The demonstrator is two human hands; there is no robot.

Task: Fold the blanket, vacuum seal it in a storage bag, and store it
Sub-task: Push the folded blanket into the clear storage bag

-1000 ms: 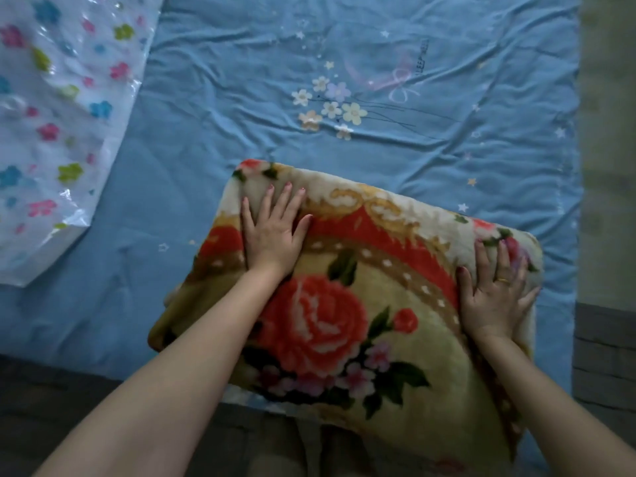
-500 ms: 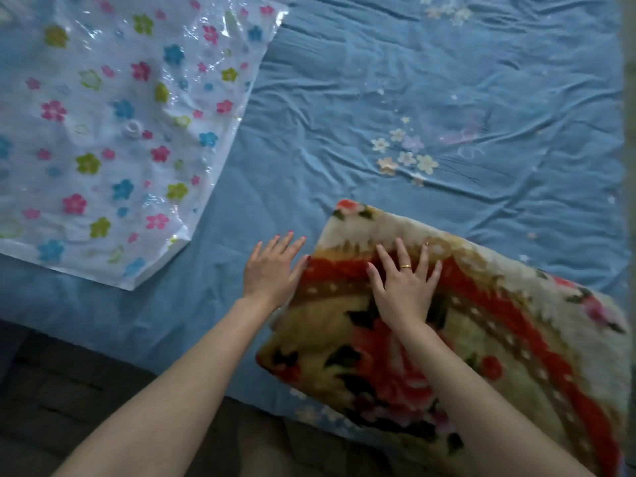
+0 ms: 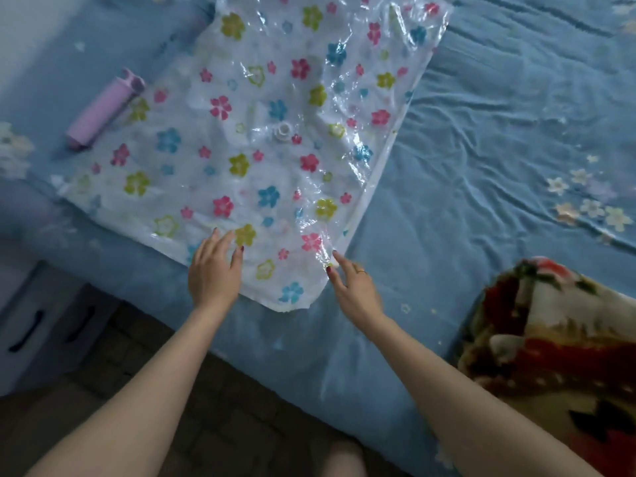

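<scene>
Single head view, looking steeply down and forward over bed [image 3: 481,132] edge, close above outstretched forearms.

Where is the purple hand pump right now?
The purple pump lies on the blue bedsheet at the head view's upper left, touching the storage bag's left edge.

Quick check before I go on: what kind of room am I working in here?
Most likely a bedroom. The work surface is a bed under a blue flowered sheet, the folded blanket lies on it, and a drawer unit stands beside it like a nightstand.
</scene>
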